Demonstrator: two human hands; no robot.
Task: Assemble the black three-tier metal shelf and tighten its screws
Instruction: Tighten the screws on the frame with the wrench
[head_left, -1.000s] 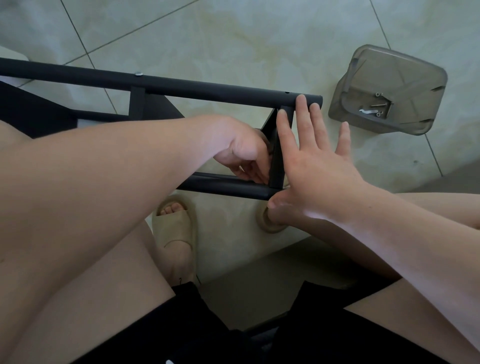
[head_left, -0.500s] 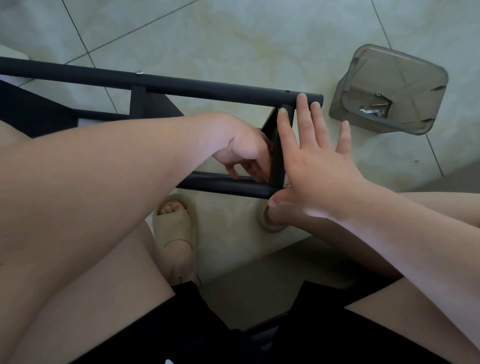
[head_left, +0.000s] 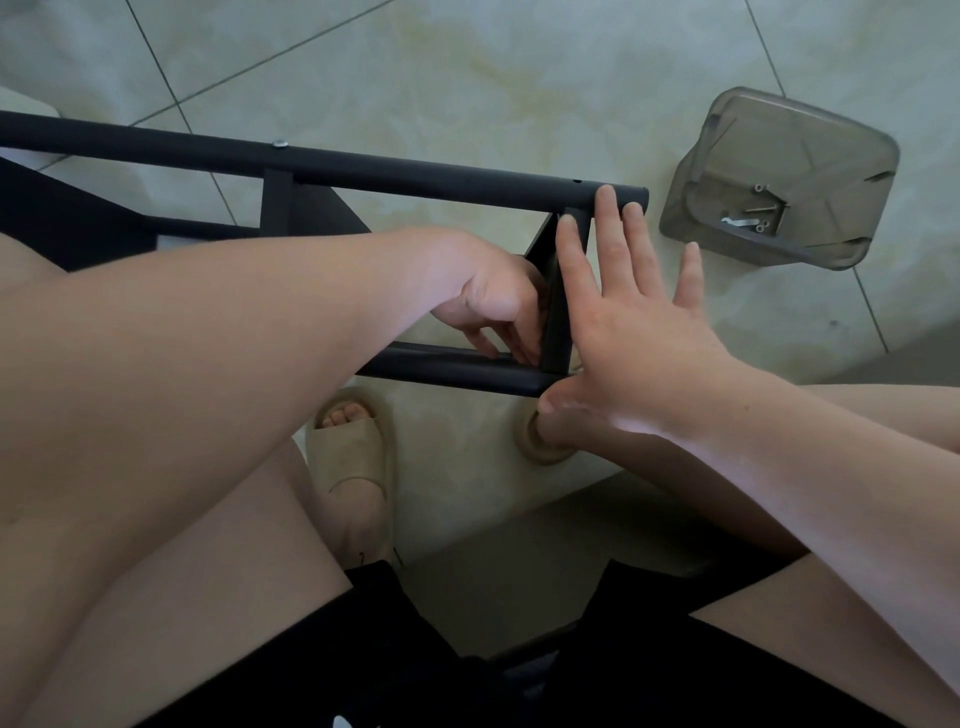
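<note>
the black three-tier metal shelf (head_left: 415, 174) lies on its side across our lap and over the pale tiled floor (head_left: 467, 78), its long upper tube running from the left edge to a free end on the right. a small silver screw head (head_left: 280, 144) sits on that tube. the only marking we find is a white scrap on the black shorts (head_left: 415, 649) at the bottom edge, cut off and not readable.

our right hand (head_left: 639, 332) is spread flat with straight fingers against the outer face of the short black crossbar (head_left: 558, 322) at the shelf's end. its fingertips reach up onto the upper tube and its thumb lies by the end of the lower black tube (head_left: 457, 371). our left hand (head_left: 493, 306) reaches in from the other side of that crossbar, fingers curled down to the joint where crossbar and lower tube meet. the crossbar hides its fingertips, so we cannot tell whether they pinch anything.

to the right of the shelf's end, apart from it, a grey see-through plastic tray (head_left: 831, 130) rests tilted on the floor. in it lie a few small silver screws and a little bent metal wrench (head_left: 748, 221). under the lower tube a beige foam slipper (head_left: 353, 452) holds a foot, and a second beige slipper (head_left: 540, 447) shows just below the right thumb. our left forearm covers much of the shelf's middle.
</note>
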